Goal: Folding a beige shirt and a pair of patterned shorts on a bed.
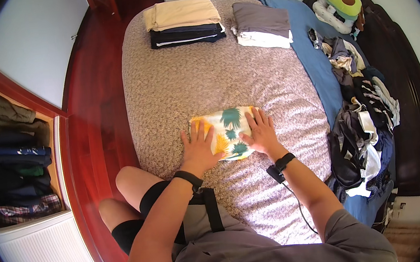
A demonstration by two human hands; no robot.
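A folded white garment with green and yellow leaf prints [231, 131] lies on the bed in front of me. My left hand [199, 148] rests flat on its left side, fingers spread. On its right side lies my right hand [261, 131], also flat with the fingers apart. Neither hand grips the cloth; both press or rest on top of it. Each wrist wears a black band, and a small dark box with a cable hangs by the right one. Whether the garment is a shirt or shorts cannot be told.
At the bed's far end stand a folded stack of beige and dark clothes [183, 21] and a grey and white stack [262, 22]. Loose clothes [356, 128] heap along the right, by the dark headboard [407, 96]. Plush toys [345, 3] sit far right. An open wardrobe [11, 155] is at left.
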